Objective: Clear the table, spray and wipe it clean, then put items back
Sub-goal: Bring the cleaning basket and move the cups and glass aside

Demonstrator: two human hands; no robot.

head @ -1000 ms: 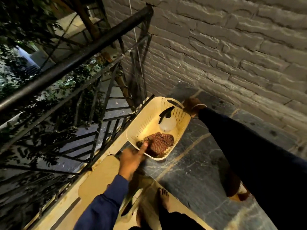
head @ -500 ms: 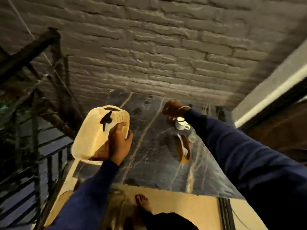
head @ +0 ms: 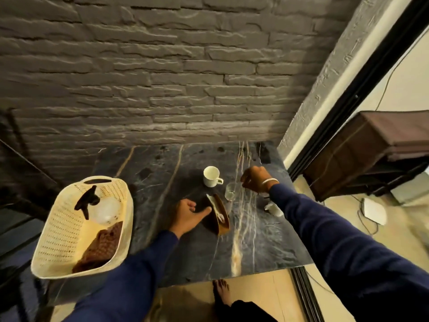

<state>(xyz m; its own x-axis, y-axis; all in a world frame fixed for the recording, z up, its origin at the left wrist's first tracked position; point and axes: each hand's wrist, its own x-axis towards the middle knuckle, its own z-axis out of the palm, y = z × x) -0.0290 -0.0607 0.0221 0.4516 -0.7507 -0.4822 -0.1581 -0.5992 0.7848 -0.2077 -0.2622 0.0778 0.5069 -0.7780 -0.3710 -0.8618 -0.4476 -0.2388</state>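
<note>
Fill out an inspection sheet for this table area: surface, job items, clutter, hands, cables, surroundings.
Surface: dark veined marble tabletop, not yet cleared.
Job's things: cream perforated plastic basket at the table's left edge holds a clear spray bottle with black trigger and a brown knitted cloth.
Clutter: white ceramic mug, small clear glass, brown wooden tray with a white spoon, crumpled white item partly hidden by the right sleeve.
Hands: left hand open, reaching at the tray's edge; right hand over the table, empty.
Cables: thin wires on the floor, right.
Surroundings: grey brick wall; brown cabinet, right.
</note>
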